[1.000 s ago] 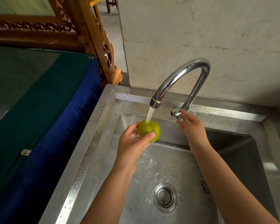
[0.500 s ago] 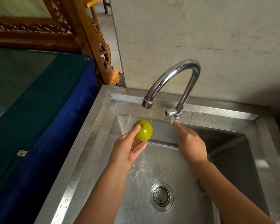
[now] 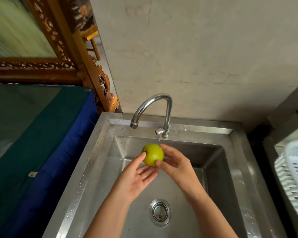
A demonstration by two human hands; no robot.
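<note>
Green apple point(image 3: 152, 154) sits over the sink point(image 3: 93, 160), toward its back edge, just below the faucet point(image 3: 155, 107). Our right hand point(image 3: 177, 164) curls round its right side. Our left hand point(image 3: 136, 179) cradles it underneath with straight fingers, thumb touching. Both are equally near.

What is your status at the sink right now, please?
Left hand cradles green apple on straight fingers; right hand grips it. Apple above sink basin; tap not running. Nothing in the way.
</note>
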